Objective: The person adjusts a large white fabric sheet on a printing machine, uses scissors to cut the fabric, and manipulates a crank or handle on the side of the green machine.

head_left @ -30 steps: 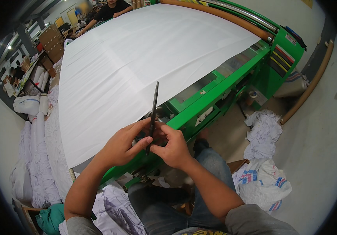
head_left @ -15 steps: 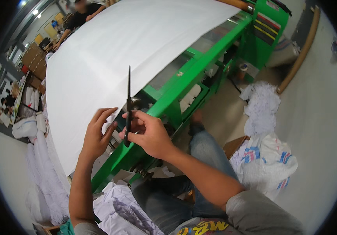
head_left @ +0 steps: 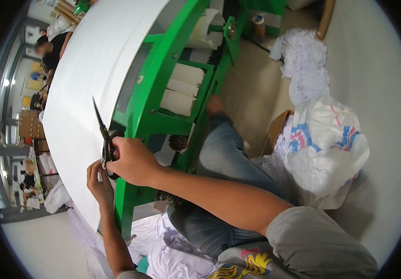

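Currently, the left hand (head_left: 100, 186) is curling loosely near the white sheet (head_left: 86, 74), its hold unclear, while the right hand (head_left: 134, 161) is gripping dark scissors (head_left: 101, 126) by their handles, probably stiff, light. Beyond, the sheet is spreading over the green machine (head_left: 165, 69), likely pliable, best pinched at its edge.

Scissors (head_left: 107, 148) in right hand (head_left: 134, 161), blades (head_left: 99, 116) over sheet (head_left: 81, 88); left hand (head_left: 100, 185) beside it, to the left. Machine frame (head_left: 147, 100) right of sheet. Sack (head_left: 323, 156) farther right, past leg (head_left: 226, 149); cloth heap (head_left: 305, 63) beyond sack. Co-worker (head_left: 53, 55) at sheet's far left.
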Tool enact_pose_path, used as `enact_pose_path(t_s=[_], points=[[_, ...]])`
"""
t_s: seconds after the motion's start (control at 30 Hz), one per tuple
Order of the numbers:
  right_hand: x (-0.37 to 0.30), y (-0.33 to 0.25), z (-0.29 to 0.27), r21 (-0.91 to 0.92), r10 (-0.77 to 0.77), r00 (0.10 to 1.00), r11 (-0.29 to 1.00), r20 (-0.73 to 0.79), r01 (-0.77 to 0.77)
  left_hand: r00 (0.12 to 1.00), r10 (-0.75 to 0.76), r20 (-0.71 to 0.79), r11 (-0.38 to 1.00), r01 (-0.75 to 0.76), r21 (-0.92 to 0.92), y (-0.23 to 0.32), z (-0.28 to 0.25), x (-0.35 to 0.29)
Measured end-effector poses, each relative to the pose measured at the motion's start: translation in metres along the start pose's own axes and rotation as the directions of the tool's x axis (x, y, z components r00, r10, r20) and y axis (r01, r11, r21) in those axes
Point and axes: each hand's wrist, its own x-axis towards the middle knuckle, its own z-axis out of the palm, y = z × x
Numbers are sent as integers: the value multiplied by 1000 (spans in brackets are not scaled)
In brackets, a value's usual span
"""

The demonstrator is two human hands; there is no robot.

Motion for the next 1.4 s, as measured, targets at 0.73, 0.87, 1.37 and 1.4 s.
enact_pose_path(t_s=[0.73,0.87,1.37,1.4], points=[[22,-20,-52,-73,-45,993,997,-107,37,984,-136,111,592,171,-787,94,63,102],[15,-20,-60,-66,-35,999,997,17,36,991,-68,118,539,136,-831,98,60,94],[16,-19,-136,227,6,997,974,76,-23,997,-48,-58,997,44,-60,75,50,108],[11,-25,-150,258,26,999,965,33,-34,998,-42,-53,994,37,-99,68,53,109]])
